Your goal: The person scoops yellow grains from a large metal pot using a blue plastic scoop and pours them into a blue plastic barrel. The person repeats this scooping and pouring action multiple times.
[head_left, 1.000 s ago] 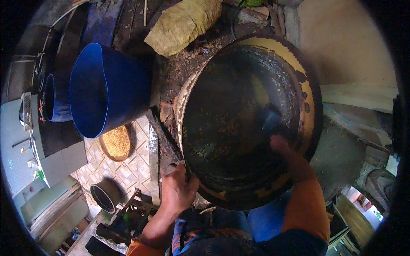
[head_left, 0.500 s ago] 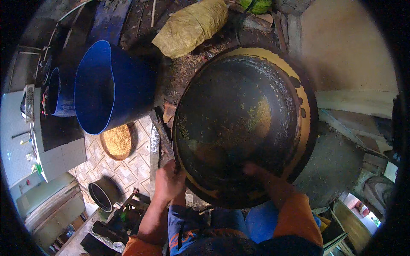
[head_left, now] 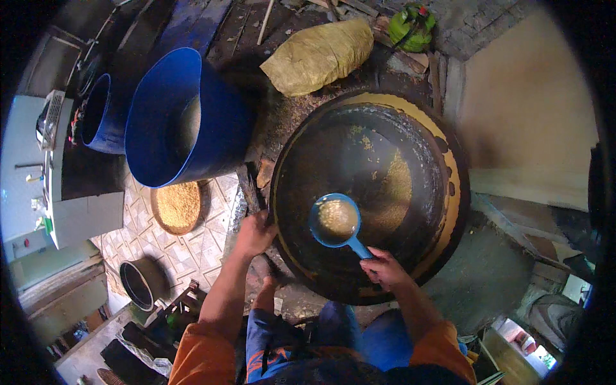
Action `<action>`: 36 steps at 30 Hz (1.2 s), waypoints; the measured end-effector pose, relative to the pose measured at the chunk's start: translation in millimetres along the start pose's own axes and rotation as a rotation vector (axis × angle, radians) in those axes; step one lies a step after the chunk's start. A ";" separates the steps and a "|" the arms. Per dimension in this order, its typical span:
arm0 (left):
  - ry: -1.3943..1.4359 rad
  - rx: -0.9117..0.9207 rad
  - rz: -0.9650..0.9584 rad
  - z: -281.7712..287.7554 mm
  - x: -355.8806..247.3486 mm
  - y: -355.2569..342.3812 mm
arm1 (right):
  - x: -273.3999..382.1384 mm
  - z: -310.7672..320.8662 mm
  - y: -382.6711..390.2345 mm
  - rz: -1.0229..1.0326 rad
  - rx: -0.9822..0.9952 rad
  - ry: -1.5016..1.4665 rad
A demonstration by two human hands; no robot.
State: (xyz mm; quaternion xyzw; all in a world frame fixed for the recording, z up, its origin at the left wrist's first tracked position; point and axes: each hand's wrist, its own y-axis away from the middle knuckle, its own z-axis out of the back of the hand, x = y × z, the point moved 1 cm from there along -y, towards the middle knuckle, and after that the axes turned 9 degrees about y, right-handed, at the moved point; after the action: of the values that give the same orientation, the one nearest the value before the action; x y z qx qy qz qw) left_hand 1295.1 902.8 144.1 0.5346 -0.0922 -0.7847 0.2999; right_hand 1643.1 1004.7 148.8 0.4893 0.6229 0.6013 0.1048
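In my right hand (head_left: 383, 269) is the handle of a blue plastic dipper (head_left: 355, 240). Cloudy liquid and pale grains or beans (head_left: 336, 217) fill its bowl, held over the near part of a large dark round pan (head_left: 321, 144). More pale grains (head_left: 396, 186) lie on the pan's bottom, mostly toward the right, in what looks like shallow water. My left hand (head_left: 256, 232) is closed at the pan's left rim, beside a dark length of wood (head_left: 249, 187); its fingertips are partly hidden.
A tall blue tub (head_left: 218, 128) with some liquid stands left of the pan, a smaller blue tub (head_left: 106, 131) beyond. On tiles sit a round basket of yellow grains (head_left: 176, 206) and a dark pot (head_left: 144, 285). Behind lie a yellowish sack (head_left: 317, 58) and a green gas cylinder (head_left: 412, 29).
My right hand has risen from low inside the pan, bringing the filled dipper into sight. My left hand stays at the rim. The whole view has shifted slightly.
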 end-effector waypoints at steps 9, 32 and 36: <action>-0.035 0.006 -0.023 9.9 16.8 11.2 | 61.5 -76.0 96.3 0.157 -0.150 0.056; 0.084 0.050 0.619 113.6 309.4 384.7 | 137.2 -586.3 -133.8 0.988 -0.032 1.485; 0.066 0.119 0.581 103.9 324.7 398.4 | 153.6 -660.5 -166.1 0.956 -0.229 1.896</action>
State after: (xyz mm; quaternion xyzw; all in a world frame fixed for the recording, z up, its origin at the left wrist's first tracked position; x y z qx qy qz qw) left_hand 1269.8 379.7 117.8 0.5279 -0.2776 -0.6412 0.4829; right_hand 1011.2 724.1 246.1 0.0025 0.1332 0.7701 -0.6239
